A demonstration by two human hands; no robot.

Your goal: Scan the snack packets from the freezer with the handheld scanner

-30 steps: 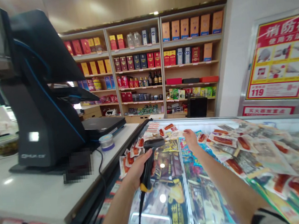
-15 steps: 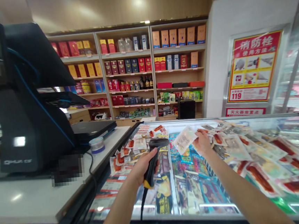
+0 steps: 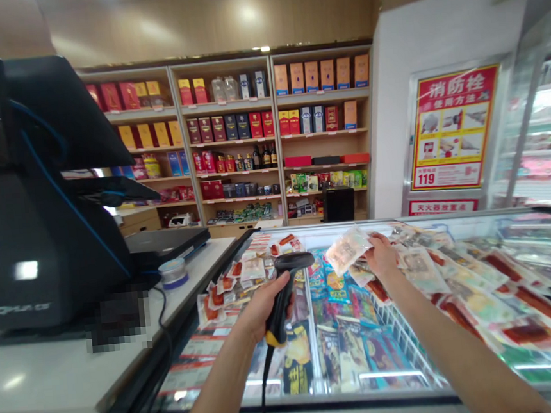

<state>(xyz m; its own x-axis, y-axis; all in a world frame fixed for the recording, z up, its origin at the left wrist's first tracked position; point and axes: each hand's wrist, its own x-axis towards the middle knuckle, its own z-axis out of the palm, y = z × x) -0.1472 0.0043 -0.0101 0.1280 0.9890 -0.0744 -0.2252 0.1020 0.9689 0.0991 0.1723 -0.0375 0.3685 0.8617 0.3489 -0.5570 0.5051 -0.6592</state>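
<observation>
A black and yellow barcode scanner [image 3: 280, 302] is wrapped in my left hand [image 3: 265, 307], its head pointing right and its cable hanging down. My right hand [image 3: 382, 255] is closed on the edge of a clear vacuum-packed food packet [image 3: 347, 249], pale side showing, held above the freezer's glass top. Just below it lies another packet with a reddish sausage [image 3: 378, 291]. Several similar packets [image 3: 458, 312] are piled on the right of the glass. A smaller row of packets [image 3: 218, 295] lies to the left of the scanner.
A chest freezer [image 3: 316, 399] with bagged frozen goods under glass spans the front. On the left, a white counter [image 3: 54, 380] bears a black point-of-sale terminal [image 3: 48, 252] and a small round tub [image 3: 173, 273]. Shelves of boxes [image 3: 230, 127] stand behind; a red poster [image 3: 454, 130] hangs right.
My right hand has lifted a packet from near the middle of the glass and moved right with it. The view has turned right. My left hand still holds the scanner.
</observation>
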